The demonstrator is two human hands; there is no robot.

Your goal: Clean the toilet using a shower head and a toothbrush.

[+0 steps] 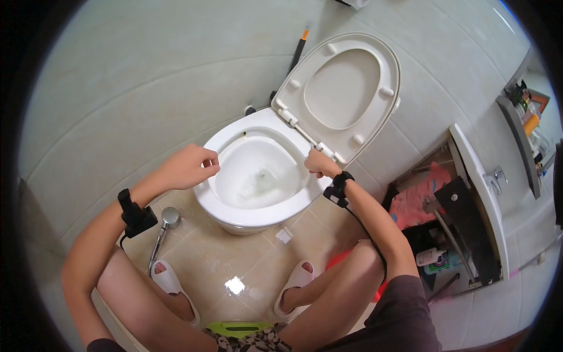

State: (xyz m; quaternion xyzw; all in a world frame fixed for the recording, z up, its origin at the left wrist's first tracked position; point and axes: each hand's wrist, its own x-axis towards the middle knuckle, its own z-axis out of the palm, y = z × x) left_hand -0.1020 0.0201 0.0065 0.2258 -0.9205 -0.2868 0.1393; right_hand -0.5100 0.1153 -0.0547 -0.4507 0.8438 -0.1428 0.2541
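Observation:
A white toilet bowl point(264, 215) stands before me, with foamy or rippling water point(261, 182) in its bottom. Its seat and lid point(387, 66) are raised and lean back towards the wall. Over the left rim hovers my left hand point(191, 166), loosely curled, with a gap between thumb and forefinger and nothing seen in it. Close to the right rear rim and the seat hinge point(327, 150) is my right hand point(322, 163), its fingers curled in. The back of that hand hides whether anything is in its grasp.
A chrome shower head point(170, 217) lies on the wet tiled floor point(233, 264), left of the bowl. A black and orange stick point(299, 50) leans behind the toilet. On the right, an open washbasin cabinet point(466, 211) holds bottles and a pink bag point(418, 202).

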